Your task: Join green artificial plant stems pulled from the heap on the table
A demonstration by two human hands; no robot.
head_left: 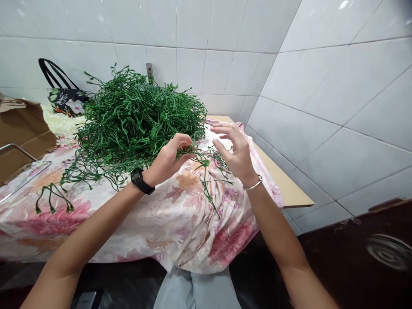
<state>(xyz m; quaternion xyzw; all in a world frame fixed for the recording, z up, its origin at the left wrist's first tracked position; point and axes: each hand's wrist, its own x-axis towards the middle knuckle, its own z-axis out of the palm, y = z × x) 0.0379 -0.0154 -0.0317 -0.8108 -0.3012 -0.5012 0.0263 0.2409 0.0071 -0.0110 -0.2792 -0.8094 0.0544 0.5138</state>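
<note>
In my left hand (172, 156), with a black watch at the wrist, a green plastic stem (206, 163) is pinched between thumb and fingers. Its thin branches spread to the right and hang over the cloth. My right hand (234, 150), wearing a bangle, is raised just right of that stem, fingers spread and nothing held. A few more green stems (222, 161) lie beneath and beside it. Behind my left hand rises a big tangled heap of green plastic stems (138, 116).
A floral cloth (135, 227) covers the table, whose bare wooden corner (289, 195) juts out at right. Brown cardboard (22, 137), a metal rod (27, 180), pale flowers (64, 126) and a black floral bag (67, 101) are at left. Tiled walls (193, 71) close off the back and right.
</note>
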